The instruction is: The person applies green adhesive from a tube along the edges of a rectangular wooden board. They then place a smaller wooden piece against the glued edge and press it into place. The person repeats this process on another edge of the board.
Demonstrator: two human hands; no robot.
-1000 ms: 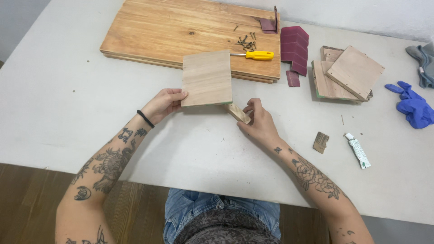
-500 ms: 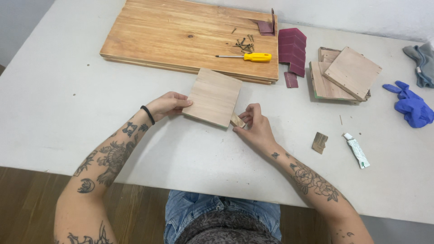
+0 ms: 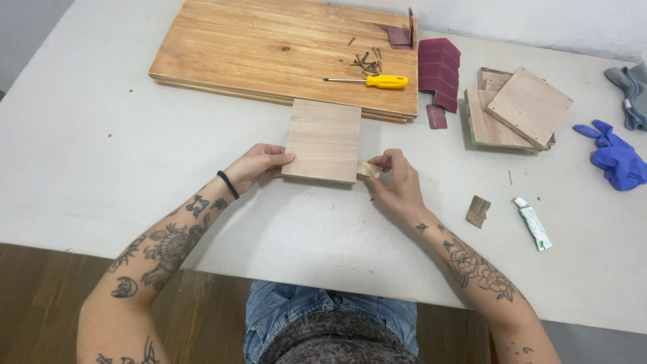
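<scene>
One yellow-handled screwdriver (image 3: 369,81), one large wooden board (image 3: 269,50), one glue tube (image 3: 534,224), one blue glove (image 3: 617,160), one grey cloth (image 3: 630,91) (cut by frame edge); loose screws (image 3: 367,63) too small to count

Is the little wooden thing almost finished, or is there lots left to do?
Looks early. Done: several panels are cut and lie in a stack. In hand: the left hand steadies a square wood panel on the table, and the right hand holds a small wood block at its corner. Left: the screws, yellow screwdriver and glue tube lie untouched.
</scene>
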